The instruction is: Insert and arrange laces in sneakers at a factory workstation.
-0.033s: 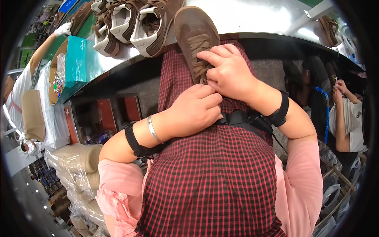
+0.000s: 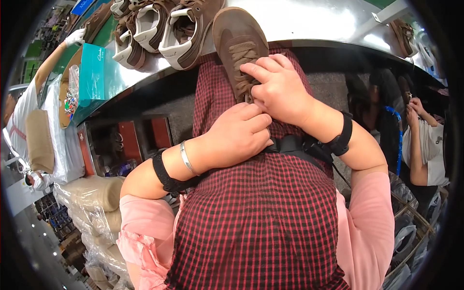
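A brown sneaker [image 2: 240, 28] with brown shoelaces [image 2: 242, 53] rests toe outward, its toe by the bench edge and its near end over my lap. My right hand [image 2: 282, 89] bends over the lacing from the right. Its index finger lies across the laces, and the other fingers curl in around the upper lace loops. My left hand [image 2: 237, 129] is closed, knuckles up, with its fingertips pinched at the near end of the lacing, touching my right thumb. Both hands cover the shoe's collar and heel, and the lace ends between the fingertips are mostly hidden.
Several brown sneakers with pale linings [image 2: 181, 38] stand on the metal bench [image 2: 309, 21] to the left. Beside them is a teal box [image 2: 93, 72] of small items. A gloved co-worker's hand [image 2: 76, 37] touches a shoe at far left. Another person [image 2: 425, 135] sits at right.
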Tool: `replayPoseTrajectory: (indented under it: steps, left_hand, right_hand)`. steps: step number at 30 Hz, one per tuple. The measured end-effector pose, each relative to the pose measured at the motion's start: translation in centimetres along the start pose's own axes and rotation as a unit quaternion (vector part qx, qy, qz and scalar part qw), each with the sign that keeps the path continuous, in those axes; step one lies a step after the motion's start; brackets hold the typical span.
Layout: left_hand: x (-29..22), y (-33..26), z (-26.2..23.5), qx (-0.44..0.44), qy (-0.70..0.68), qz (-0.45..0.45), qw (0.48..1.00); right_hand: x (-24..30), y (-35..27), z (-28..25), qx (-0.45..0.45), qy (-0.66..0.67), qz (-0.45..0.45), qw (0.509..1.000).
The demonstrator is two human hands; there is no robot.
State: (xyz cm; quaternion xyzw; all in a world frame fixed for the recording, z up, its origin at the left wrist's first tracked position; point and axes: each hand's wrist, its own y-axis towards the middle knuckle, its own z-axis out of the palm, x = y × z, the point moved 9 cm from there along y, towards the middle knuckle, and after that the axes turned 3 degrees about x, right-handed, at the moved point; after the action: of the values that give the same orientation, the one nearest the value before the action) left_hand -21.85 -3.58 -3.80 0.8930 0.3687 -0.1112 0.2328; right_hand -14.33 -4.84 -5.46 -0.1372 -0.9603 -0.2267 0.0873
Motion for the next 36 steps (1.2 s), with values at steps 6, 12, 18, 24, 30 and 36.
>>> replayPoseTrajectory:
  steps: [6, 12, 18, 24, 30, 36]
  left_hand:
    - [2.0, -0.4, 1.4, 0.01, -0.072, -0.029, 0.997]
    - [2.4, -1.3, 1.3, -0.023, -0.042, 0.011, 0.999]
    - [0.9, -1.0, 0.6, -0.038, 0.002, 0.051, 0.998]
    - [1.2, -1.2, 1.2, -0.038, -0.013, 0.04, 0.998]
    - [1.5, -0.8, 1.1, -0.042, -0.018, 0.034, 0.998]
    - [1.3, -1.2, 0.8, -0.034, 0.016, 0.018, 0.999]
  right_hand:
    - [0.6, -0.1, 0.9, 0.066, -0.118, 0.014, 0.991]
    - [-1.1, -0.7, 1.3, 0.069, -0.076, 0.016, 0.995]
    - [-1.0, -1.0, -0.1, 0.027, 0.024, 0.025, 0.999]
    - [-1.9, -0.8, -1.4, -0.03, 0.094, 0.056, 0.994]
    - [-2.7, 3.4, -1.4, 0.02, 0.195, 0.124, 0.973]
    - [-2.6, 0.9, 0.5, 0.168, 0.101, 0.11, 0.975]
